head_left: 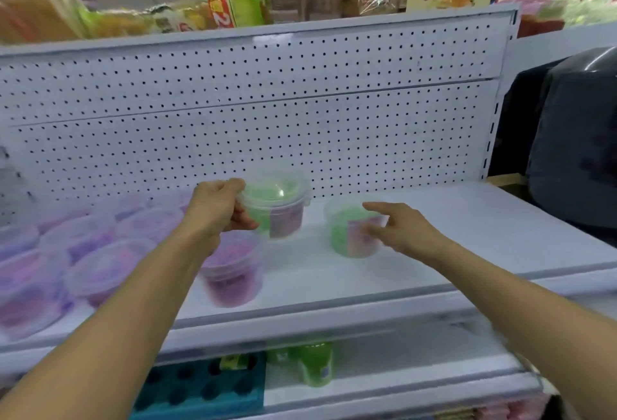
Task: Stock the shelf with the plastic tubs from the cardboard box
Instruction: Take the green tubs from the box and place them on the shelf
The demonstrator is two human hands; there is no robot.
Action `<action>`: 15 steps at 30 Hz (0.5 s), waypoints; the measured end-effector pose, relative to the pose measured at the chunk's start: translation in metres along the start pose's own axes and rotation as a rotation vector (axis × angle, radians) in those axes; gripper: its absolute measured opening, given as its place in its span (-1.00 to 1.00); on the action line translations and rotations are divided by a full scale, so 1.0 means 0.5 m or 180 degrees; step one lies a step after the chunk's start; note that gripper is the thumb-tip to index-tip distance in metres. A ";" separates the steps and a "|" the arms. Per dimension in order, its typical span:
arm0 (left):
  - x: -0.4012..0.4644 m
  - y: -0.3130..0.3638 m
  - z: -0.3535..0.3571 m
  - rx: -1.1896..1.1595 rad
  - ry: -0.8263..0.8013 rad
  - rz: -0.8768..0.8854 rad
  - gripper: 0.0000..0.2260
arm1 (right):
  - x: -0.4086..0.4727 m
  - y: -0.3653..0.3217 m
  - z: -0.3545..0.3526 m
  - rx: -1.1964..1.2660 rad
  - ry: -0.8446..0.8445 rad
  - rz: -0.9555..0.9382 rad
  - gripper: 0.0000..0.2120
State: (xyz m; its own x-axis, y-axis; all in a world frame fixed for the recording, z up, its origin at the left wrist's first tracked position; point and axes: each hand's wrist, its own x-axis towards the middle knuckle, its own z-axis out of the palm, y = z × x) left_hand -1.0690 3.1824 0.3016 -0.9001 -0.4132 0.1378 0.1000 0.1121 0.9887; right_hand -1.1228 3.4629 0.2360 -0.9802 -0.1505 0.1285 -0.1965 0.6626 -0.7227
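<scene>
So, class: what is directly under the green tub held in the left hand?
Below the held green tub, gripped by the left hand, is bare white shelf, with a purple tub just left and nearer. The wrist covers part of that purple tub's lid.

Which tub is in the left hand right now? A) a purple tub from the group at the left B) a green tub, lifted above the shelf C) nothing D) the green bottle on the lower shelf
B: the left hand has its fingers curled round the green tub, raised above the shelf surface.
</scene>
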 end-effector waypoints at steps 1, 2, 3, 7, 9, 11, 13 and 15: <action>0.013 -0.001 -0.009 -0.0016 0.0015 -0.0023 -0.83 | 0.009 0.002 -0.001 -0.0701 0.0175 -0.0201 -0.53; 0.025 0.000 -0.017 -0.0040 0.0027 -0.0039 -0.83 | 0.017 0.003 0.000 -0.1055 0.0326 -0.0379 -0.54; 0.037 0.002 -0.023 -0.0065 0.0037 -0.0045 -0.82 | 0.028 0.003 0.005 -0.1130 0.0425 -0.0523 -0.54; 0.086 0.009 -0.039 -0.0143 0.0068 -0.0039 -0.83 | 0.098 -0.027 0.046 -0.1130 0.0507 -0.0746 -0.56; 0.112 0.010 -0.048 -0.0202 0.0105 -0.0023 -0.83 | 0.138 -0.057 0.073 -0.1191 0.0421 -0.0712 -0.59; 0.135 0.009 -0.056 -0.0217 0.0125 -0.0019 -0.82 | 0.178 -0.086 0.100 -0.1334 0.0257 -0.0625 -0.62; 0.155 0.005 -0.061 -0.0202 0.0116 -0.0051 -0.83 | 0.216 -0.106 0.125 -0.1431 0.0128 -0.0552 -0.64; 0.172 -0.001 -0.062 -0.0238 0.0082 -0.0099 -0.86 | 0.245 -0.120 0.145 -0.1439 0.0028 -0.0506 -0.64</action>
State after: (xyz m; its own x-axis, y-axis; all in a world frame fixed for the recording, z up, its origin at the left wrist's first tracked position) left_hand -1.1337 3.1189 0.3147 -0.8922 -0.4387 0.1076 0.1045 0.0314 0.9940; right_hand -1.2296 3.3516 0.2461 -0.9369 -0.2710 0.2207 -0.3328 0.8849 -0.3259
